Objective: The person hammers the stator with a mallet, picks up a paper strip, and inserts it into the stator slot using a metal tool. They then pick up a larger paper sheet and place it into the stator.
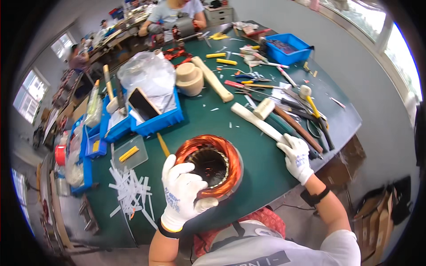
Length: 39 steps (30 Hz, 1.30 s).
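Observation:
A motor stator (239,170) with a thick ring of copper winding stands on the green table close in front of me, its dark bore facing up. My left hand (182,193), in a white glove, grips its near left side, with bent fingers and thumb on the copper ring. To the right, my gloved right hand (296,159) closes around the near end of a pale wooden stick (253,119). That stick slants away to the far left over the table. Beside it lie a mallet with a pale head (265,109) and a brown wooden handle (298,127).
Blue bins (157,126) with plastic bags and a phone-like dark panel stand at left. White strips (131,190) lie near a clear tray (135,153). Hand tools, a yellow-handled hammer (314,108), a wooden block (190,80) and another blue bin (288,51) sit farther off. Someone works opposite.

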Tool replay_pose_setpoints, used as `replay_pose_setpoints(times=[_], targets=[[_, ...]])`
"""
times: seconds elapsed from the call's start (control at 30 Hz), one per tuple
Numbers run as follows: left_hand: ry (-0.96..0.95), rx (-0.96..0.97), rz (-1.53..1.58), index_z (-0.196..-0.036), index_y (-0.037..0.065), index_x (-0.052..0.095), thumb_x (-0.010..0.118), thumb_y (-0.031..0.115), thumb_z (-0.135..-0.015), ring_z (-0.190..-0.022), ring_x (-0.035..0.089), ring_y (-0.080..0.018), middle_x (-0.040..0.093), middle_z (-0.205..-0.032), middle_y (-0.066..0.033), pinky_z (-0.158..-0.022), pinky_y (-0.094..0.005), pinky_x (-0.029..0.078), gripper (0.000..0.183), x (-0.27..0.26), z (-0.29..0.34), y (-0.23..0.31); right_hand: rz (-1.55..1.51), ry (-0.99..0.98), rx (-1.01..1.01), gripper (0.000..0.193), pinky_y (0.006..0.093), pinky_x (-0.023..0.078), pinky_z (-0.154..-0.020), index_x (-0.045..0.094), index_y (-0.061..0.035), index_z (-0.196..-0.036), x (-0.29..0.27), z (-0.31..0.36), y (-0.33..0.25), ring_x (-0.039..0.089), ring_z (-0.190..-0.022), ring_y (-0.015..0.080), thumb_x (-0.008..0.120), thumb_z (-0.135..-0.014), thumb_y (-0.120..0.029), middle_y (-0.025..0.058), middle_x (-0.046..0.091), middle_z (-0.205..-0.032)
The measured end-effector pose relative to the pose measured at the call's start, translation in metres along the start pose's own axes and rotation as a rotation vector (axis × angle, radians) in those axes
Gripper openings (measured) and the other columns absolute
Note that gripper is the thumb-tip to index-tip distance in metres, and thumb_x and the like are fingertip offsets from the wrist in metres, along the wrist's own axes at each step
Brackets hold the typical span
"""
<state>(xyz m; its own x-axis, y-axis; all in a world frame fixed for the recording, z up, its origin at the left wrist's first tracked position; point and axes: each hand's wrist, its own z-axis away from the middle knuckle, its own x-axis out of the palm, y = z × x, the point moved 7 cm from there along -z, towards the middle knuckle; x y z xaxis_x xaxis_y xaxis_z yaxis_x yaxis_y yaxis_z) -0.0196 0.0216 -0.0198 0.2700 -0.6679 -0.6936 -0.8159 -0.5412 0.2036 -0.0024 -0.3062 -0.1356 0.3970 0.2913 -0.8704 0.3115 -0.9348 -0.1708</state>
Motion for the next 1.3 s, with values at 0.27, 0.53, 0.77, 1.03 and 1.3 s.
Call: replay_pose_setpoints(times=[0.27, 0.53, 0.77, 1.03, 1.3], targets=[[0.058, -0.059, -0.074, -0.079, 0.011, 0.057, 0.052, 0.063, -0.09, -0.093, 0.052, -0.0297, 0.053, -0.08, -0.0049, -0.106, -0.0587, 0.032, 0.053, 0.008, -0.001, 0.012, -0.034, -0.071, 0.079, 0.021, 0.0443, 0.051, -0.078, 0.068, -0.0053, -0.099, -0.058, -0.085, 0.062, 0.064, -0.089, 0.038, 0.051, -0.089, -0.014, 0.0214, 0.066, -0.093], [0.131, -0.06, -0.106, -0.08, 0.011, 0.057, 0.054, 0.059, -0.091, -0.092, 0.052, -0.0305, 0.053, -0.08, -0.0064, -0.105, -0.0585, 0.031, 0.049, 0.008, 0.001, 0.02, 0.512, -0.493, 0.597, 0.051, 0.0442, 0.047, -0.097, 0.053, -0.0173, -0.133, -0.017, -0.084, 0.148, 0.054, -0.118, 0.0372, 0.059, -0.082, -0.014, 0.017, 0.049, -0.133], [0.069, -0.085, -0.103, -0.088, 0.01, 0.057, 0.054, 0.054, -0.093, -0.098, 0.05, -0.0319, 0.054, -0.086, -0.0071, -0.11, -0.0596, 0.027, 0.044, 0.008, 0.004, 0.017, 0.336, -0.283, 0.87, 0.043, 0.0446, 0.05, -0.091, 0.054, -0.0166, -0.13, -0.036, 0.006, 0.216, 0.061, -0.107, 0.0373, 0.055, -0.087, -0.015, 0.0192, 0.059, -0.121], [0.081, -0.038, -0.106, -0.104, 0.008, 0.049, 0.057, 0.043, -0.093, -0.104, 0.048, -0.0334, 0.047, -0.1, -0.0104, -0.112, -0.0607, 0.023, 0.037, 0.01, 0.011, 0.022, 0.475, -0.15, 0.59, 0.034, 0.044, 0.051, -0.088, 0.061, -0.0159, -0.119, -0.04, -0.048, 0.242, 0.063, -0.105, 0.0362, 0.056, -0.086, -0.012, 0.0157, 0.066, -0.11], [0.076, -0.049, -0.104, -0.104, 0.008, 0.047, 0.061, 0.038, -0.091, -0.106, 0.047, -0.0338, 0.047, -0.099, -0.01, -0.112, -0.061, 0.023, 0.035, 0.008, 0.007, 0.025, 0.168, -0.325, 0.503, 0.033, 0.0423, 0.047, -0.096, 0.063, -0.0078, -0.119, -0.008, -0.059, 0.181, 0.057, -0.114, 0.0381, 0.06, -0.089, -0.021, 0.022, 0.059, -0.12]])
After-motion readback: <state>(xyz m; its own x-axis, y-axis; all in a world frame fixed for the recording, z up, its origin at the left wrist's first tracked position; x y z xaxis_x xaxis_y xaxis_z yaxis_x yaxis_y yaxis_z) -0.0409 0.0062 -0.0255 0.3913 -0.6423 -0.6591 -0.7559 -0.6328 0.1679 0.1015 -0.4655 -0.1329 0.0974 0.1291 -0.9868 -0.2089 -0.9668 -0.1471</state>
